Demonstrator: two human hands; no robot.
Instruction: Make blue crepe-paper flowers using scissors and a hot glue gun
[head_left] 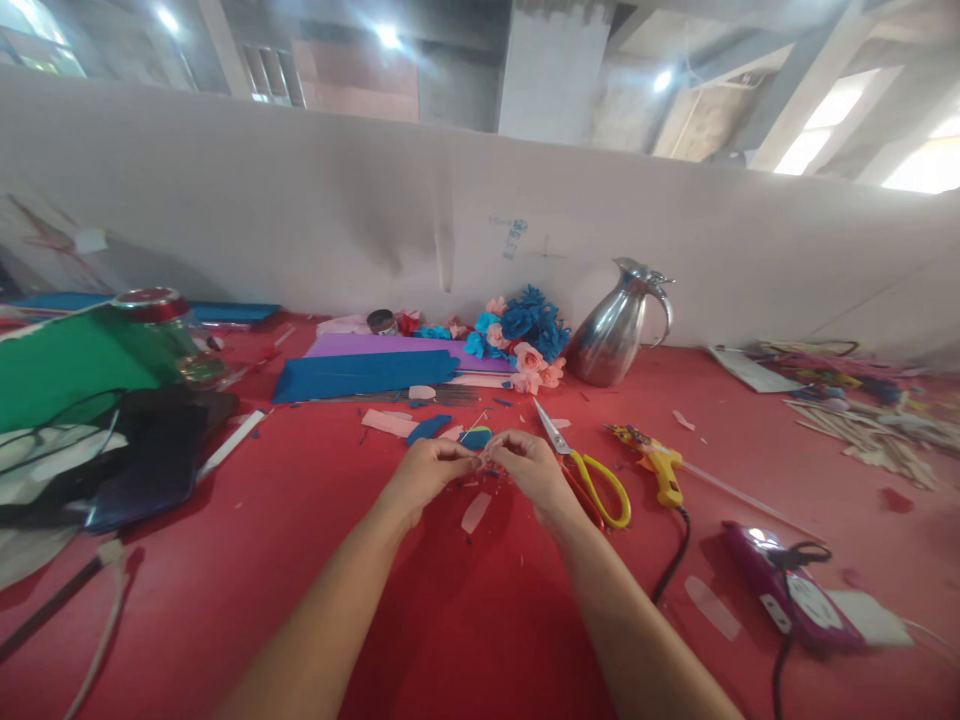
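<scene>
My left hand and my right hand meet fingertip to fingertip over the red table. Both are closed in a pinch on a small pale pink piece, with a thin wire sticking up by the fingertips; its exact shape is too small to tell. Just behind the fingers lie blue paper pieces and a pink paper strip. A loose pink petal rests below the hands. Scissors with yellow and red handles lie beside my right hand, partly behind it.
Behind are blue sheets, paper flowers and a metal pitcher. To the right are a yellow glue gun, its cord and a purple device. A jar and dark plastic stand left.
</scene>
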